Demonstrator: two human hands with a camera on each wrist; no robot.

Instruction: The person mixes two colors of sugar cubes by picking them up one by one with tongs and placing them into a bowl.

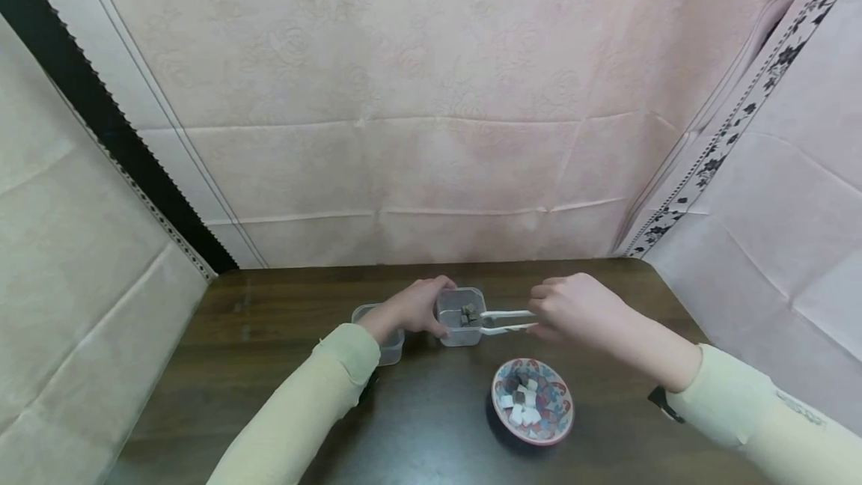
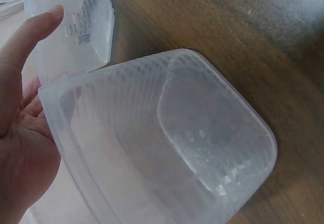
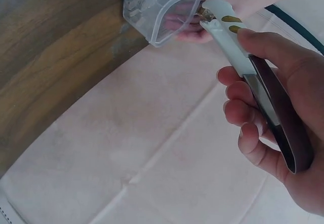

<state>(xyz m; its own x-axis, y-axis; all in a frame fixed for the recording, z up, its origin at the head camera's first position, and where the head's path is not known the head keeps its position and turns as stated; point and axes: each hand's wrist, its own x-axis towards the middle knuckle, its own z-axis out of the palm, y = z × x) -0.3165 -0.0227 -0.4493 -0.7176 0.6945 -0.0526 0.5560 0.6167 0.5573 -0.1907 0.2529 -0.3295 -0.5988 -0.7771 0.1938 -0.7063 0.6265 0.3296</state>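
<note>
My left hand (image 1: 419,307) holds a small clear plastic container (image 1: 450,305) by its left side, thumb on the near side and fingers on the far side. Small brownish pieces (image 1: 468,314) lie inside it. In my right hand (image 1: 582,309) is a pair of tongs (image 1: 506,313) with white ends and dark handles (image 3: 283,112), gripped between thumb and fingers. The tong tips reach into the container's right side, near the pieces; whether they pinch one I cannot tell. A second clear container (image 2: 212,117) stands under my left wrist.
Nearer the front, a patterned bowl (image 1: 564,416) with white and some darker cubes (image 1: 525,415) stands on the dark wooden table (image 1: 269,365). Pale cloth (image 1: 431,171) hangs behind the table's far edge, with more cloth at both sides.
</note>
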